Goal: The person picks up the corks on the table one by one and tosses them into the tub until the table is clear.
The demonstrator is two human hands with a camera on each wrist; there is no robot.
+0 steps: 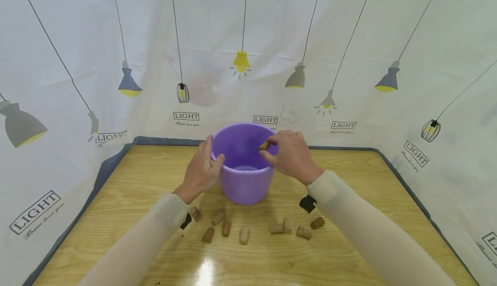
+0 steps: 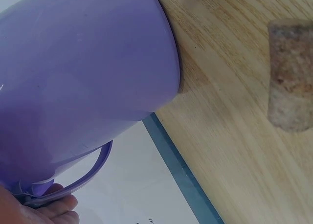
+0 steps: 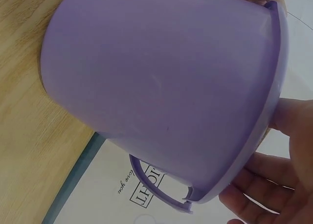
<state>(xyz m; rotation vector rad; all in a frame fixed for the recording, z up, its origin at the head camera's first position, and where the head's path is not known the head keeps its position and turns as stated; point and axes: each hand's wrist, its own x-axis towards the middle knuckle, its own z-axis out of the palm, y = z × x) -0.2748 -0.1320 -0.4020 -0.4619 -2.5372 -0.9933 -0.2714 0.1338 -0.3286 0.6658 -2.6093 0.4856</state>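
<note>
A purple bucket (image 1: 246, 187) stands upright on the table, its mouth tilted into the head view. My left hand (image 1: 202, 167) grips the rim at its left side, thumb over the edge and fingers outside; in the left wrist view those fingers (image 2: 63, 207) are by the bucket's handle (image 2: 93, 172). Over the right part of the mouth, my right hand (image 1: 293, 154) pinches a cork (image 1: 264, 146) between thumb and fingertips. From the right wrist, the bucket wall (image 3: 161, 82) hides most of that cork, and my right hand (image 3: 288, 180) shows at the rim.
Several loose wine corks lie in front of the bucket, among them a pale one (image 1: 244, 235) near the middle and a dark one (image 1: 317, 222) at the right. Behind the wooden table (image 1: 341, 178) hangs a white cloth (image 1: 217, 31) printed with lamps.
</note>
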